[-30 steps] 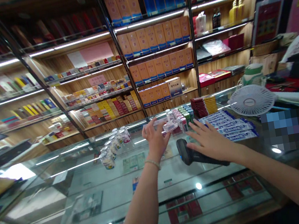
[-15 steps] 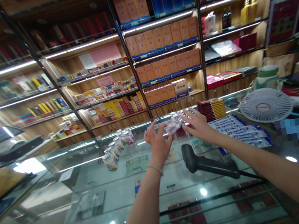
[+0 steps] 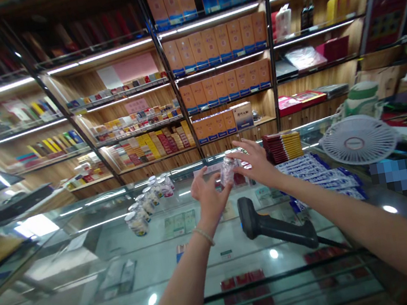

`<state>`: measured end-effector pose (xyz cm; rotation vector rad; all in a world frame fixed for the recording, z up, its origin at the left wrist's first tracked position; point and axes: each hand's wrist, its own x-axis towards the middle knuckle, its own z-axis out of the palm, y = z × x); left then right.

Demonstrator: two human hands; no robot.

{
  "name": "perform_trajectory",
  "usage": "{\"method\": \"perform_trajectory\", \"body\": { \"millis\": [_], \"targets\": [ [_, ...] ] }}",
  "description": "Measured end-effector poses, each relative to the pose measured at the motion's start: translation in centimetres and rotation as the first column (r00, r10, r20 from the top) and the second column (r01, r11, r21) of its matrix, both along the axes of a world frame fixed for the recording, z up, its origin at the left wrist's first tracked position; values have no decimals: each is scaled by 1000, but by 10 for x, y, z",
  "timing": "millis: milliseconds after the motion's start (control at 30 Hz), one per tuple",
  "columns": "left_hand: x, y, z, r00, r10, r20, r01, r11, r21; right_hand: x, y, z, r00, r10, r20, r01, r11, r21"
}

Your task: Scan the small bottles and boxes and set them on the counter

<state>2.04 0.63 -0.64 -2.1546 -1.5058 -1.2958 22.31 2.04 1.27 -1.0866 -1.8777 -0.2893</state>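
A small clear bottle with a pale cap stands nearly upright between my two hands above the glass counter. My left hand, with a bracelet at the wrist, holds its lower part at the thumb and forefinger. From the right, the fingers of my right hand close on the bottle near its cap and partly hide it. Behind that hand, more small items show only in part. Left of my hands runs a slanting row of similar capped bottles. Nearer to me lies a black barcode scanner.
Right of my hands are a stack of red and yellow packs and fanned-out blue and white packets. Beyond them stand a white fan and a green and white jug. Shelves with orange boxes line the back wall.
The bottle has gone from tilted to nearly upright between my hands. My view has shifted slightly, so the counter items sit further left. The row of bottles and the scanner lie as before.
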Motion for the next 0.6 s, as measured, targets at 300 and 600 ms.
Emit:
{"method": "perform_trajectory", "body": {
  "millis": [300, 600],
  "targets": [
    [2, 4, -2, 989, -123, -87, 118, 992, -51, 4, -9, -8, 999, -16, -27, 15, 999, -31],
    [3, 1, 5, 946, -284, -155, 279, 959, -55, 9, -14, -4, 999, 27, -19, -29, 989, -145]
  ]
}}
